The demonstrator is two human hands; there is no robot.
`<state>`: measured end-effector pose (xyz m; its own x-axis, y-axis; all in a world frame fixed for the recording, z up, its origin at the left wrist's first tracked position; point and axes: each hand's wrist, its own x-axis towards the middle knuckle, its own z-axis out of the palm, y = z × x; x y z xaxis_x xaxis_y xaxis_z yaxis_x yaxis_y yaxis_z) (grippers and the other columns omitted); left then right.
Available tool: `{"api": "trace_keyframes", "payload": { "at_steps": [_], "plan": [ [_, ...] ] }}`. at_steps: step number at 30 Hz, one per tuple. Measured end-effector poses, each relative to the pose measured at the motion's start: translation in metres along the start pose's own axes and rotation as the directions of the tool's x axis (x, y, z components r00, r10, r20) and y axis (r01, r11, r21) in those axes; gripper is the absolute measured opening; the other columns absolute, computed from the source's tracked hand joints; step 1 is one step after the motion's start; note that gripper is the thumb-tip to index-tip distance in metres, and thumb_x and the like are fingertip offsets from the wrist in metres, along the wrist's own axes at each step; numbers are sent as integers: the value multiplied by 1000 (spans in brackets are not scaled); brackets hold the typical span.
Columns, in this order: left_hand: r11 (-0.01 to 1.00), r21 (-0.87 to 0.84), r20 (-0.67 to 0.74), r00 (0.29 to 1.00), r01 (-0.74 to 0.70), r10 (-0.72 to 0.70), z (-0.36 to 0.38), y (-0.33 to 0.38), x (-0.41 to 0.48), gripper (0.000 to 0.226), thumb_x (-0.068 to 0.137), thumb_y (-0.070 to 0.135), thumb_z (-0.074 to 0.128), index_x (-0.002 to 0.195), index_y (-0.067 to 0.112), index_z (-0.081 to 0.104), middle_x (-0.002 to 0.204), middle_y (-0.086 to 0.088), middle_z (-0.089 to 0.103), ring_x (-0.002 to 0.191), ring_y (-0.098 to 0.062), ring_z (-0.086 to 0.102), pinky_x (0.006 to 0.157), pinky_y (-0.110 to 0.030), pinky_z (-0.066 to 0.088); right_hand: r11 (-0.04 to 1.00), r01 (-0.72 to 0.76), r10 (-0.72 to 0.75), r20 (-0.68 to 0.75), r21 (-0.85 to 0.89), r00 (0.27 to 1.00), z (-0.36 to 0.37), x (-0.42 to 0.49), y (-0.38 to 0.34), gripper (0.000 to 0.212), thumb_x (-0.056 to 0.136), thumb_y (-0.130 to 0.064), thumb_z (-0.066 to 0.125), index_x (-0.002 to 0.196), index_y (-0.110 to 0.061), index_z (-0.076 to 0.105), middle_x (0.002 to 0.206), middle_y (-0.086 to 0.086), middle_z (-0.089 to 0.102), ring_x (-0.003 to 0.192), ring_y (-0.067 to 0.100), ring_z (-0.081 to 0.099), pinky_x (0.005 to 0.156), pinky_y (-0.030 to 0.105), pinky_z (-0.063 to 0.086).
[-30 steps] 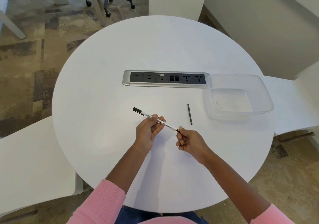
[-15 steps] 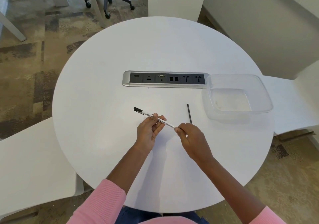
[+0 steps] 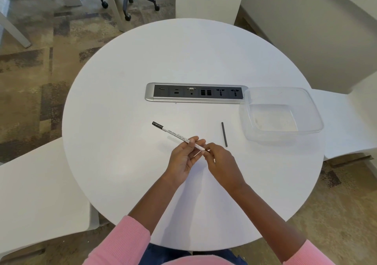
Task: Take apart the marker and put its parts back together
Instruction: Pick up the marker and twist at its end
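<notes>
A slim white marker [image 3: 173,133] with printed text and a black far end slants over the round white table [image 3: 122,162]. My left hand [image 3: 183,158] pinches its barrel near the near end. My right hand [image 3: 222,164] has its fingertips closed on the marker's near end, where a small black bit shows. A thin black rod [image 3: 224,134], a loose marker part, lies on the table to the right of my hands, apart from them.
A clear plastic container [image 3: 285,134] stands at the right, beside a recessed socket strip [image 3: 195,93] in the table's middle. White chairs surround the table on the left, far side and right. An office chair base is on the carpet beyond.
My right hand has moved up and left along the marker's near end until it meets my left hand. The marker has shifted slightly; the black rod has stayed put.
</notes>
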<state>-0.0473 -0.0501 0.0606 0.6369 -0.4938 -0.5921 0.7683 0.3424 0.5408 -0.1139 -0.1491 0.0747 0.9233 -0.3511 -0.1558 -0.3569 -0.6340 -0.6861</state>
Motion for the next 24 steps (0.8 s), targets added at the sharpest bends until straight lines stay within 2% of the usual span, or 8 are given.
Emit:
{"api": "trace_keyframes", "payload": {
  "at_steps": [5,10,14,16,19,21,22,24],
  "plan": [
    [1000,11,-15,1000,-16,17,0,1,0,16,95,11,44,91,8,59,71,1,75,68,-8,72,64,-18,58,972,114,-125,-40,-207,991,5,1,1,21,94,-17,43,101,-3,57,90,15,61,85,28,54,68,37,44],
    [999,-6,-40,998,-38,38,1,4,0,16,95,9,45,87,7,58,69,-2,74,67,-11,72,63,-21,58,950,136,-135,23,-281,991,3,4,-1,26,96,-16,36,94,-1,57,89,16,61,84,28,52,68,34,40],
    [999,10,-37,998,-46,46,3,6,1,16,95,9,44,86,6,57,68,-3,74,66,-13,72,62,-23,59,998,-66,63,86,24,994,-6,6,-9,23,93,-13,41,80,-4,59,70,8,56,67,21,49,63,33,39],
    [999,17,-33,998,-51,52,4,6,1,18,95,9,44,84,6,57,67,-3,74,66,-12,72,62,-23,59,949,-221,185,170,224,968,-11,9,-12,29,92,-14,43,67,-10,56,57,1,49,56,17,44,55,28,36],
    [998,31,-26,998,-54,55,5,7,0,20,95,9,44,81,6,57,67,-3,74,66,-12,71,61,-21,58,618,-540,313,450,572,836,-17,13,-11,36,94,-14,40,59,-12,52,44,-4,44,48,12,45,48,19,35],
    [998,39,-24,999,-48,49,5,6,-1,20,96,8,43,81,6,57,67,-3,74,66,-12,72,61,-21,58,446,-632,317,549,634,774,-19,12,-10,37,94,-16,38,60,-12,51,40,-6,44,45,9,46,45,16,37],
    [998,37,-24,999,-42,43,6,5,-1,20,96,8,43,82,6,57,67,-3,74,66,-12,72,61,-21,58,469,-623,325,533,626,781,-19,12,-10,37,94,-15,37,60,-12,52,41,-6,45,45,9,47,46,17,37],
    [999,32,-28,999,-28,29,6,4,0,19,95,8,43,82,6,57,67,-3,74,65,-12,72,62,-22,58,679,-512,335,398,526,854,-14,10,-11,36,93,-13,36,62,-9,54,49,0,49,50,13,47,50,22,36]
  ]
}}
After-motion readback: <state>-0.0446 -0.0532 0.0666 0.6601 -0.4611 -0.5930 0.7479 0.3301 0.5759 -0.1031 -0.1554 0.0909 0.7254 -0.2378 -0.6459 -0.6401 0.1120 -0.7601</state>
